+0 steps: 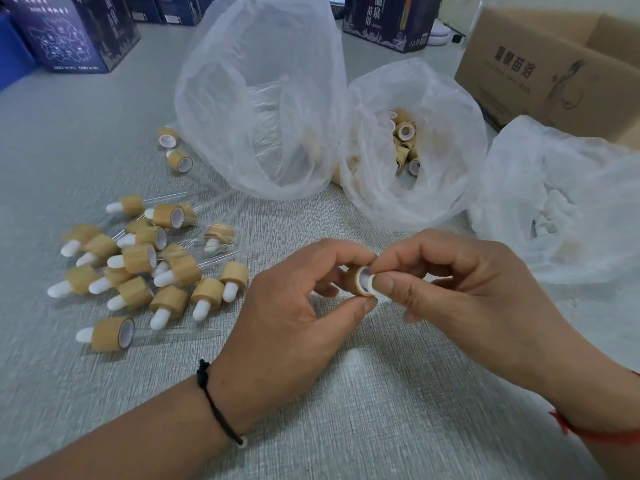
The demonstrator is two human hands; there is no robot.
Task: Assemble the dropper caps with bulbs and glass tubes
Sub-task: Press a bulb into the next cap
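My left hand point(291, 306) pinches a bamboo-coloured dropper cap point(356, 280) between thumb and fingers, its white-lined opening facing right. My right hand point(457, 285) pinches a white rubber bulb point(371, 283) at the cap's opening, with most of the bulb hidden by my fingers. A pile of several assembled droppers point(149, 268), bamboo caps with white bulbs and clear glass tubes, lies on the grey table to the left.
Three clear plastic bags stand behind my hands: one with glass tubes point(263, 109), one with loose bamboo caps point(407, 140), one with white bulbs point(554, 209). A cardboard box point(540, 71) sits at the back right, dark blue boxes point(79, 32) at the back left.
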